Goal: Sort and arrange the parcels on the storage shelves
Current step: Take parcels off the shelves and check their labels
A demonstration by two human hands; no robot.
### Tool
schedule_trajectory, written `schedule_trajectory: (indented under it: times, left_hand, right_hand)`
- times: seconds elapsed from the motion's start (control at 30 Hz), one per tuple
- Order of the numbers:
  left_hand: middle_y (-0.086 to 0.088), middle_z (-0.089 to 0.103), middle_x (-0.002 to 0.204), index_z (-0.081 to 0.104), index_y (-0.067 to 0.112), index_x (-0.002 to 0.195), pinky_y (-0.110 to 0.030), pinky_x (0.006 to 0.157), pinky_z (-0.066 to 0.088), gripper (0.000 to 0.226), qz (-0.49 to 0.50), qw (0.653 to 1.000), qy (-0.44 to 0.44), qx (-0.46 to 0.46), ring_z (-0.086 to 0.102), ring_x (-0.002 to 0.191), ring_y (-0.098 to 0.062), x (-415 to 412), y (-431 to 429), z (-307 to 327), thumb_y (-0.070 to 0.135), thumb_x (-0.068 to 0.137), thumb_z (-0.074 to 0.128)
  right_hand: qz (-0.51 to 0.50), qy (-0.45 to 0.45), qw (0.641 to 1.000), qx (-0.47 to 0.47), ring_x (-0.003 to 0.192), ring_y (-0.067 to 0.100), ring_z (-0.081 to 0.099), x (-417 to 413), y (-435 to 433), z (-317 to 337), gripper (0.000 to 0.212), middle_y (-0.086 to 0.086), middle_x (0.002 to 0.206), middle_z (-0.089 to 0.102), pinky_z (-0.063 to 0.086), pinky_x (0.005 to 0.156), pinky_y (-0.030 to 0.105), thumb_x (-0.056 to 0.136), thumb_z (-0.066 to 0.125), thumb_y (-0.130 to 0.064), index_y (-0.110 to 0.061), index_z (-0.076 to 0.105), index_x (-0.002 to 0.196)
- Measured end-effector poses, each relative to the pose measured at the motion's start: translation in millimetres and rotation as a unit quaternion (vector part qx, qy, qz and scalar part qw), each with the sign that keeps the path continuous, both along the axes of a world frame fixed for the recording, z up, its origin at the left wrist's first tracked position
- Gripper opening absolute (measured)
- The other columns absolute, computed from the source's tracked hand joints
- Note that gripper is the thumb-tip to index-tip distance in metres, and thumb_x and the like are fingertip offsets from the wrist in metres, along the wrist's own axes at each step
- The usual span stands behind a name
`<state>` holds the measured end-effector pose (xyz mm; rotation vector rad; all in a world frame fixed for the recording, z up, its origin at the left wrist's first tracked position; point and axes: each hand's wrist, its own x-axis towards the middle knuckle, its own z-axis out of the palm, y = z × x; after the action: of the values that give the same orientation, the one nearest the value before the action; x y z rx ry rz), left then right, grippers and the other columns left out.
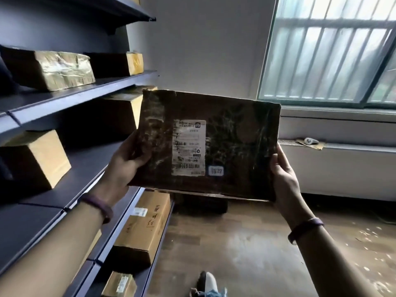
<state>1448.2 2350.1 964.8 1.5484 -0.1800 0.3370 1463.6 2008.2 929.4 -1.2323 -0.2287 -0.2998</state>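
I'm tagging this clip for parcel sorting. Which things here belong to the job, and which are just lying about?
Job: held parcel, gripped by left hand and right hand; shelves; taped parcel and long box shelved there.
Lying about: white object on the ledge; scraps on the floor.

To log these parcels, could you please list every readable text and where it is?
White label on the held parcel: upside down, too blurred to read.
Blue sticker beside it: unreadable.
Long carton: handwritten characters, illegible; its small label blurred.
Nothing reads clearly enough to quote.
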Motion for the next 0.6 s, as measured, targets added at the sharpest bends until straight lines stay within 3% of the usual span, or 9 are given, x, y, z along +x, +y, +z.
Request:
schedule_trajectory:
  times: [0.1, 0.2, 0.3, 0.47, 0.6]
  left_hand:
    - [0.009, 0.063, 0.129, 0.052, 0.038, 0.134, -0.045, 0.099, 0.047, 0.056, -0.005, 1.000, 0.019, -0.011, 0.058, 0.120, -0.018, 45, -7, -4, 0.009, 0.087, 0.062]
    - [0.010, 0.063, 0.128, 0.054, 0.040, 0.129, -0.040, 0.094, 0.051, 0.054, -0.003, 0.999, 0.036, -0.029, 0.058, 0.121, -0.018, 95, -14, -14, 0.008, 0.087, 0.061]
    - [0.006, 0.062, 0.129, 0.052, 0.035, 0.130, -0.047, 0.100, 0.047, 0.053, -0.006, 0.997, 0.052, -0.048, 0.056, 0.123, -0.023, 158, -21, -26, 0.002, 0.089, 0.058]
    - [0.001, 0.059, 0.133, 0.049, 0.017, 0.138, -0.037, 0.101, 0.046, 0.054, -0.059, 0.997, 0.033, -0.036, 0.054, 0.124, -0.019, 282, -31, -53, 0.000, 0.088, 0.059]
    - [0.012, 0.062, 0.129, 0.055, 0.032, 0.132, -0.025, 0.086, 0.053, 0.050, -0.106, 0.993, 0.016, -0.039, 0.057, 0.120, -0.011, 405, -25, -69, 0.006, 0.089, 0.062]
  right_hand:
    - [-0.006, 0.008, 1.000, 0.010, 0.117, 0.018, 0.060, 42, -7, -8, 0.040, -0.001, 0.138, 0.059, 0.050, 0.099, 0.040, 0.103, 0.041, -0.025, -0.037, 0.048, 0.140]
    - [-0.009, 0.014, 1.000, 0.013, 0.124, 0.020, 0.058, 79, -10, -16, 0.041, -0.002, 0.139, 0.058, 0.051, 0.099, 0.040, 0.103, 0.040, -0.025, -0.036, 0.045, 0.143]
    - [-0.021, 0.020, 0.999, 0.032, 0.127, 0.022, 0.056, 115, -13, -25, 0.043, -0.002, 0.140, 0.057, 0.050, 0.099, 0.043, 0.104, 0.038, -0.023, -0.034, 0.043, 0.145]
    - [-0.086, 0.038, 0.995, 0.019, 0.130, 0.021, 0.053, 201, -18, -34, 0.043, -0.004, 0.142, 0.055, 0.042, 0.107, 0.051, 0.104, 0.036, -0.022, -0.034, 0.042, 0.145]
    - [-0.131, 0.035, 0.991, -0.021, 0.130, 0.020, 0.053, 306, -11, -44, 0.041, -0.005, 0.141, 0.056, 0.041, 0.108, 0.049, 0.105, 0.038, -0.025, -0.036, 0.045, 0.143]
